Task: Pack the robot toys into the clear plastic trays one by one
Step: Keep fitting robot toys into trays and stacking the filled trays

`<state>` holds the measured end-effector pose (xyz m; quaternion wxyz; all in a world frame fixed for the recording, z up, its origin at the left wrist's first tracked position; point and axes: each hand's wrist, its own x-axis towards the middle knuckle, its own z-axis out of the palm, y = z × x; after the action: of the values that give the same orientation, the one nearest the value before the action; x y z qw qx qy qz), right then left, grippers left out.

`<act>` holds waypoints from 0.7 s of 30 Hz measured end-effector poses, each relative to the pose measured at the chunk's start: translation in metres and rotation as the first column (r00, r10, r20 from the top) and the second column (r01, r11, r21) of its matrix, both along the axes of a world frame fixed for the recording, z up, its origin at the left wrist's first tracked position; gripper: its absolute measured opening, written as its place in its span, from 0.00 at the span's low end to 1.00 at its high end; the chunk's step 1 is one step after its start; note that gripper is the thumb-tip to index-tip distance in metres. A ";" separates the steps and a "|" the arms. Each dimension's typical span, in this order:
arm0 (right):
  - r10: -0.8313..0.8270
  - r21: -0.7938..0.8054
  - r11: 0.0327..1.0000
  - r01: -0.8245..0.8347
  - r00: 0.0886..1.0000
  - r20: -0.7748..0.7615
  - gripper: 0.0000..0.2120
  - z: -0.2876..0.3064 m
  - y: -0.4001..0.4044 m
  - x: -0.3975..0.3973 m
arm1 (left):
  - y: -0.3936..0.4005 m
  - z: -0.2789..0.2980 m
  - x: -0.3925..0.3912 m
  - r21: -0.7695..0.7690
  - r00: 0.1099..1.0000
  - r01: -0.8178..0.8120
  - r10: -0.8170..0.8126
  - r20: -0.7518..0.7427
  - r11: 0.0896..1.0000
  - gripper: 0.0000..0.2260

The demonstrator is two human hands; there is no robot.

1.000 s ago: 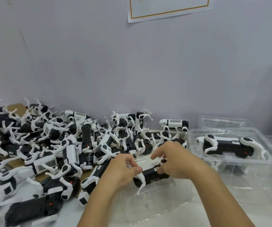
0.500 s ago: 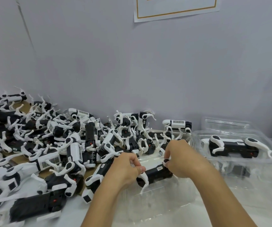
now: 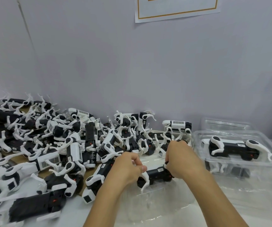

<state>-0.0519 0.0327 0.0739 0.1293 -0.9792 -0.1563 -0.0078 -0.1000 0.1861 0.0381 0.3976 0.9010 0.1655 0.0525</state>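
Left hand and right hand grip robot toy (over clear tray).

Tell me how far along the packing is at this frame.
Done: one robot toy lies in the clear tray at right. In hand: the left hand and right hand grip a black toy over the near tray, not visibly seated. Left: a large heap of loose toys.
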 end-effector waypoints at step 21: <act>-0.006 -0.008 1.000 0.006 0.998 0.061 0.09 0.006 0.003 -0.011 | -0.002 0.001 -0.003 0.047 0.999 0.031 -0.031 -0.014 0.998 0.07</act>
<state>-0.0626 0.0359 0.0804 0.1207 -0.9794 -0.1573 -0.0373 -0.1033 0.1842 0.0391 0.3759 0.9129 0.1528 0.0443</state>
